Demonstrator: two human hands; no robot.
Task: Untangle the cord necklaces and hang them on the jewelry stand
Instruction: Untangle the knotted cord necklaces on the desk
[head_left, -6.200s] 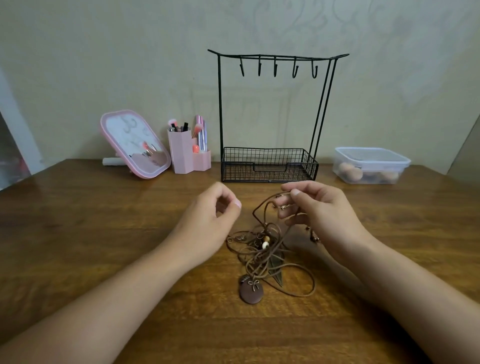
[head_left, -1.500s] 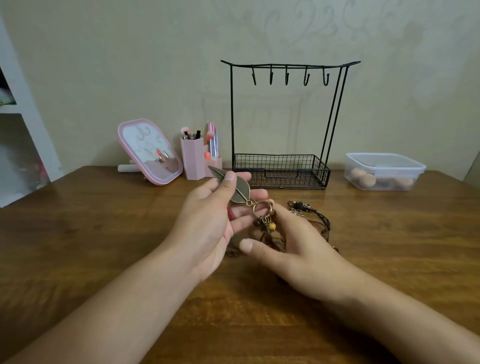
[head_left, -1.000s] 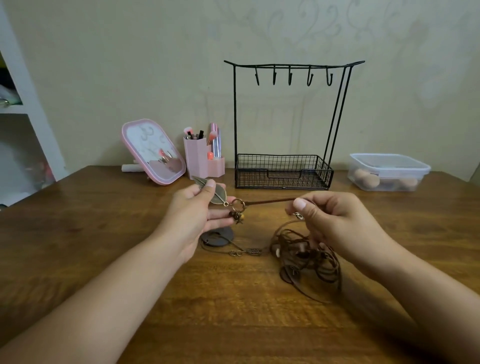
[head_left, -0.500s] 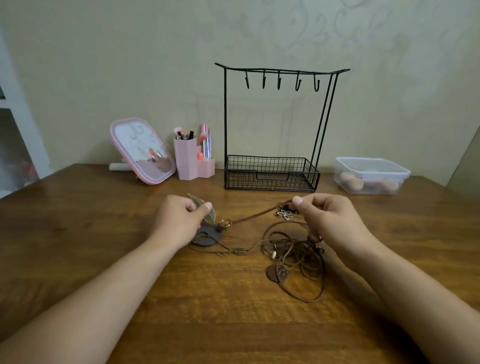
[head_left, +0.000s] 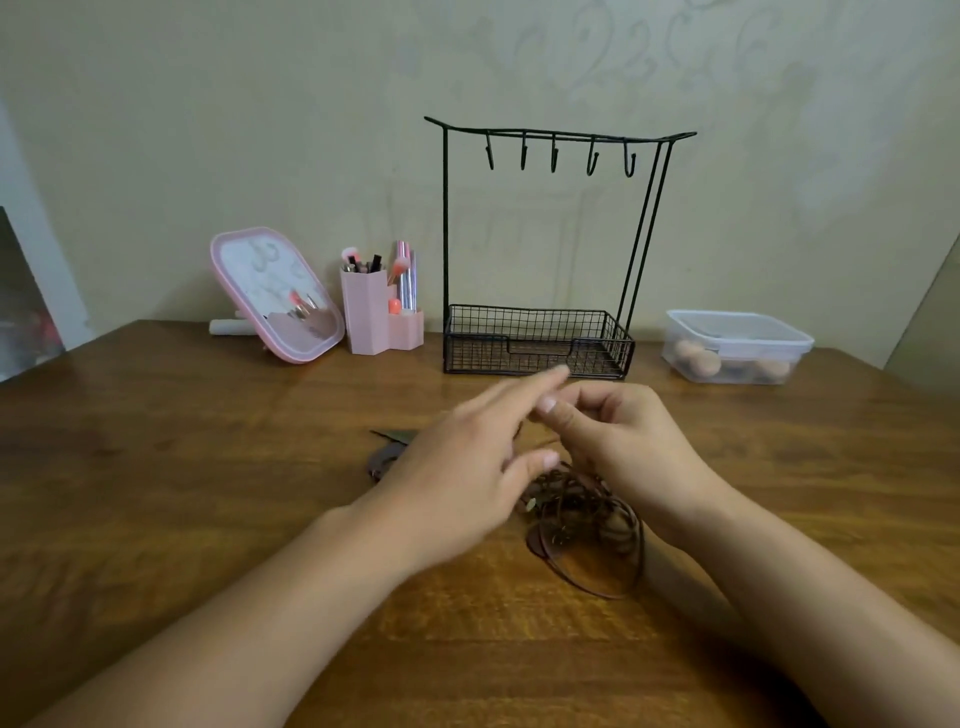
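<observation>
Hidden under the hands, blurred by motion

The left hand (head_left: 457, 483) is motion-blurred and covers most of the leaf pendant (head_left: 390, 435) and round pendant (head_left: 379, 460) at its 9 o'clock. The right hand (head_left: 618, 447) hides the upper cord tangle (head_left: 582, 525); whether its curled fingers pinch cord cannot be told.

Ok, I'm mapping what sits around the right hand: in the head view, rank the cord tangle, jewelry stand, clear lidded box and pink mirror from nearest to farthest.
From the right hand:
1. Cord tangle, directly under it.
2. Jewelry stand, just behind.
3. Clear lidded box, back right.
4. Pink mirror, far back left.
</observation>
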